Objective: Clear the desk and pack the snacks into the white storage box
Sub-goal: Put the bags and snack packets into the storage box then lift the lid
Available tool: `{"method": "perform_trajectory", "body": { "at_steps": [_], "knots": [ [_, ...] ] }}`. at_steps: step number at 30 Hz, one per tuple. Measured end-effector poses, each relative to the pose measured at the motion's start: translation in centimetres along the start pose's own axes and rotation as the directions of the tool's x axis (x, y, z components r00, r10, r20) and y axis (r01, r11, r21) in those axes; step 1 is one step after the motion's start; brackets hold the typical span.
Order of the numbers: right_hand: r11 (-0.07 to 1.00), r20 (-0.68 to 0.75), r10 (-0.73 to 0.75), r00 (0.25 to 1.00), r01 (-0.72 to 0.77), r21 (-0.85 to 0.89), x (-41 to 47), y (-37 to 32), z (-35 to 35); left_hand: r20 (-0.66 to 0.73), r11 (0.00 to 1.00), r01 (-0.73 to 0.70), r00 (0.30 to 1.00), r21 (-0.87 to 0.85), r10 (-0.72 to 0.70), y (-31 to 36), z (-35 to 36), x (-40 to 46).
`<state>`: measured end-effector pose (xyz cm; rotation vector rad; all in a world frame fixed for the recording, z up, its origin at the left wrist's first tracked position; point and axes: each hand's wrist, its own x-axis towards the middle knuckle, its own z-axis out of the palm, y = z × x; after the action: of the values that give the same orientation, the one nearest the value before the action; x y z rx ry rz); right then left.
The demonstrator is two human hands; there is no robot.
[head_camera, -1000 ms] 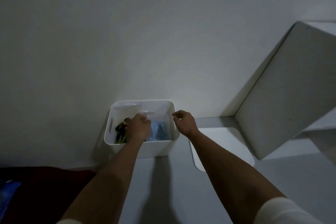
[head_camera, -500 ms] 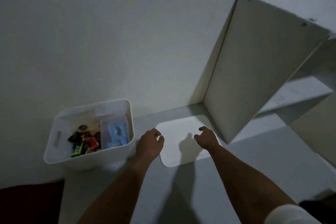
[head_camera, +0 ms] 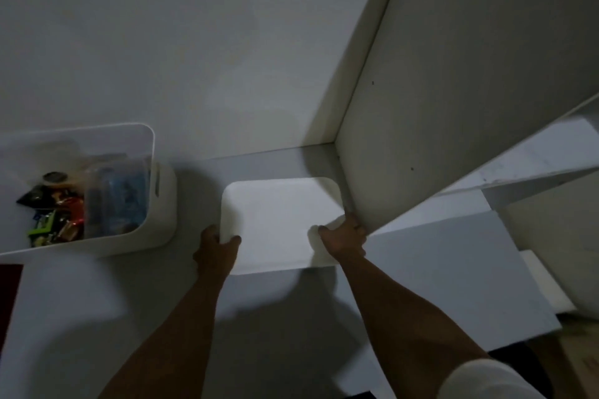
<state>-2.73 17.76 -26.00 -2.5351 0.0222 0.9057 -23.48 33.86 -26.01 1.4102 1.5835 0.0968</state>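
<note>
Hands first: your left hand (head_camera: 216, 248) grips the white lid (head_camera: 278, 220) at its 8 o'clock corner, thumb curled over the top face and fingers under the rim. Your right hand (head_camera: 344, 235) grips the same lid at its 4 o'clock corner, thumb on top, fingers wrapped round the edge. Both forearms reach in from 6 o'clock; a pale sleeve (head_camera: 486, 381) shows at 5 o'clock on the right arm.

Items, largest to smallest:

1. Wall (head_camera: 194, 42), plain and pale, filling the view from 9 to 12 o'clock.
2. Shelf unit (head_camera: 453, 91), white, standing on the desk from 1 to 3 o'clock; its side panel sits just beside the lid's right edge and your right hand.
3. Desk (head_camera: 97, 301), pale grey, carrying everything below.
4. White storage box (head_camera: 163, 201), open-topped with rounded corners and a slot handle in the side facing the lid, at 9 o'clock of the lid, near it but not touching.
5. White lid, flat and rounded-square, at centre; whether it rests on the desk or is raised off it, you cannot tell from this view.
6. Snacks (head_camera: 58, 217), inside the box: a heap of small dark, red and green wrappers at the box's 8 o'clock side, with a blue packet (head_camera: 120, 201) in clear wrapping beside them toward 3 o'clock. Labels are too blurred to read.
</note>
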Motion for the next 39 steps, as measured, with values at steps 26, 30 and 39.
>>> {"method": "perform_trajectory", "body": {
  "at_steps": [26, 30, 39],
  "knots": [
    [0.726, -0.072, -0.359, 0.931, 0.327, 0.605, -18.0, -18.3, 3.3, -0.378, 0.841, -0.514, 0.821, -0.167, 0.427, 5.5, -29.0, -2.0],
    [0.727, 0.002, -0.431, 0.902, 0.346, 0.593, -21.6, -23.0, 9.3, -0.457, 0.873, -0.457, 0.821, -0.170, 0.341, 1.4, -35.7, 2.2],
    [0.760, -0.038, -0.408, 0.912, 0.362, 0.540, -23.6, -25.4, 18.1, -0.390, 0.906, -0.349, 0.889, -0.239, 0.239, -3.9, -39.2, 8.6]
  ]
}}
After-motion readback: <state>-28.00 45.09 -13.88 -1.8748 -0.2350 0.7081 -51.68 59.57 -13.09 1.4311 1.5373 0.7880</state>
